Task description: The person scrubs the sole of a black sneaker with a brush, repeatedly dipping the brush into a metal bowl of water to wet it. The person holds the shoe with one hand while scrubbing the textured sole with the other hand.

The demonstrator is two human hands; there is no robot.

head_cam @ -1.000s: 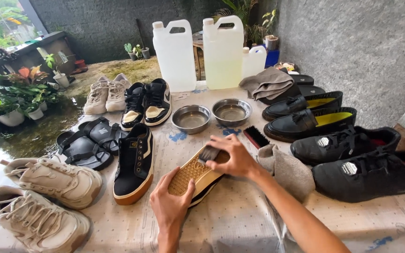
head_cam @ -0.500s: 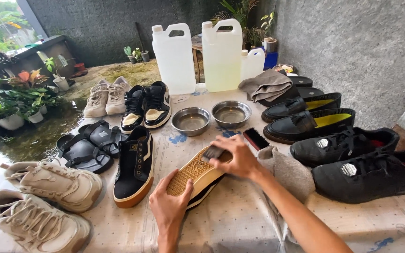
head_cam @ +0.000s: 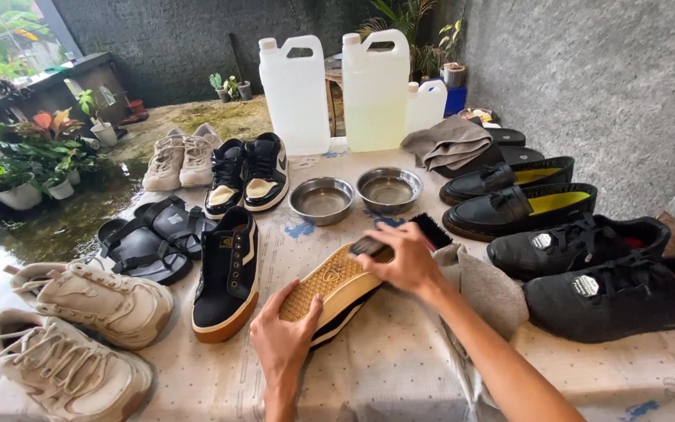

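Fingers of the right hand [head_cam: 406, 259] are closed around a brush [head_cam: 419, 234], mostly hidden beneath them. The overturned sneaker [head_cam: 330, 289] is gripped at its toe by the left hand [head_cam: 284, 337]; its upper is concealed.

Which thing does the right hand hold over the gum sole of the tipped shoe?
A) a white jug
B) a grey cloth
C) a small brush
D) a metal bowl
C: the right hand presses a small brush on the shoe's sole, while the left hand steadies its toe.
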